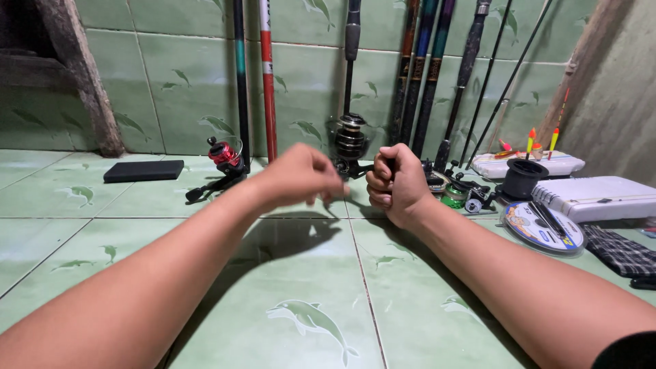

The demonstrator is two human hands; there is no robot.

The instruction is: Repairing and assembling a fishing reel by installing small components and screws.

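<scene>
Looks like I'm mid line-pull: left hand (301, 176) pinched, right hand (396, 183) fisted near the far black spinning reel (350, 140); can't see any line, so next needs steady tension.

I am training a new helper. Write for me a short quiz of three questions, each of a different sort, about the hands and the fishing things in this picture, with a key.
1. True or false: the right hand is closed into a fist.
2. Multiple choice: the reel with the red spool lies
A. on the white box
B. on the green tiled floor, left of the left hand
C. in the right hand
3. Fill in: the fishing rods lean against the ____ wall.

Key
1. True.
2. B.
3. Tiled: the wall has green tiles with dolphin figures. Whether the pinched fingers hold a line cannot be seen.
</scene>
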